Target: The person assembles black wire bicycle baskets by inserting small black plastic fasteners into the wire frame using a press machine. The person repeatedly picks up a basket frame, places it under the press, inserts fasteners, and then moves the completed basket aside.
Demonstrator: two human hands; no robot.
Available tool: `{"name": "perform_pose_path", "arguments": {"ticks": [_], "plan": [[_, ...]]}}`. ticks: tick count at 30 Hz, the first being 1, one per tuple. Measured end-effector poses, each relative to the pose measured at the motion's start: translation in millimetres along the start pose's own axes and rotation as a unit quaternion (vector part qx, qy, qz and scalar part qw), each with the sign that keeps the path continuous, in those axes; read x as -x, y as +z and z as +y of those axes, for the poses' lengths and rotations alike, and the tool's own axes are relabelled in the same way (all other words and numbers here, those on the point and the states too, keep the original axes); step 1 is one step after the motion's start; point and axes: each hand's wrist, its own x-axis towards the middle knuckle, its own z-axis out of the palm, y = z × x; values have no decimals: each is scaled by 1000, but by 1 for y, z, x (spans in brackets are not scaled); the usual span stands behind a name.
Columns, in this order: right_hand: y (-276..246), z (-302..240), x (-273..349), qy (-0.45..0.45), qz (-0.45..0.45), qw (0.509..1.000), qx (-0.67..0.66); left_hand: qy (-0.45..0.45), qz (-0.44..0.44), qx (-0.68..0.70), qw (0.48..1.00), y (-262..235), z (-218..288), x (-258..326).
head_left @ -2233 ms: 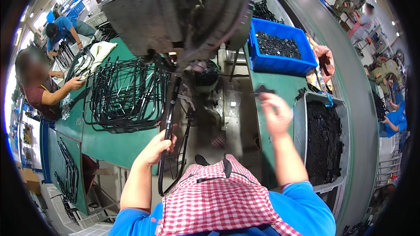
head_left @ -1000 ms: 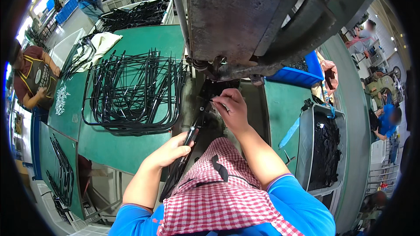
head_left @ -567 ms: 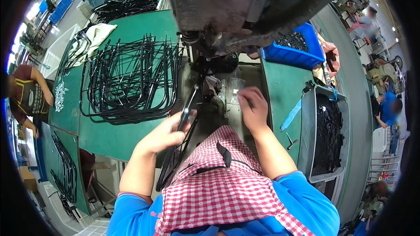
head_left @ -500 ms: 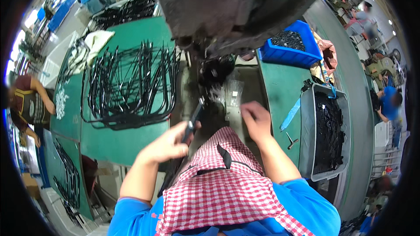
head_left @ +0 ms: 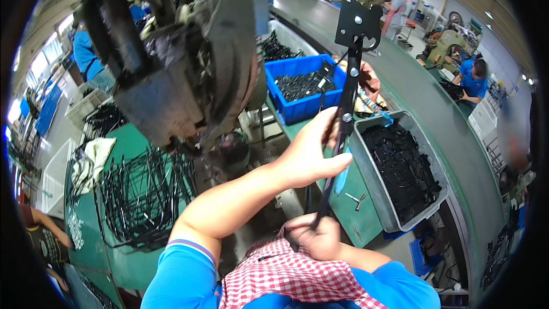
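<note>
A long black metal bar (head_left: 346, 97) with shiny rivets and a wide black plate (head_left: 355, 22) at its upper end is held up, tilted, in front of me. My left hand (head_left: 311, 151) is closed around its middle, thumb along the near side. Lower down, by my checked apron (head_left: 274, 269), my right hand (head_left: 316, 236) is closed on the bar's lower part. At the left looms a large dark machine head (head_left: 183, 80), apart from the bar.
Black bent-wire frames (head_left: 148, 194) lie on the green table at left. A blue bin (head_left: 286, 103) of small dark parts and a grey tub (head_left: 386, 212) of black parts stand to the right. Between them and me lies a T-handled tool (head_left: 357, 200). Other people work farther off.
The view has swung to the right. Both hands have moved from below the machine to the right, and the bar is now raised between them, its plate end up.
</note>
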Motion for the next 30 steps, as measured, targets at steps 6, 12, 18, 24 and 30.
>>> {"name": "perform_pose_path", "arguments": {"ticks": [6,12,18,24,30], "plan": [[-124,-4,-2,-369,264,850,-269,24,256,-361,896,-43,-132,-61],[-267,19,-86,-294,547,763,-180,-230,311,86,918,-104,-230,-71],[-394,95,-235,-95,566,808,-131,-142,345,2,928,-149,-275,-100],[-440,162,-349,-78,535,841,19,-153,310,-59,936,-173,-278,-144],[-458,209,-371,152,463,789,375,-258,272,-213,902,-202,-326,-143]]}}
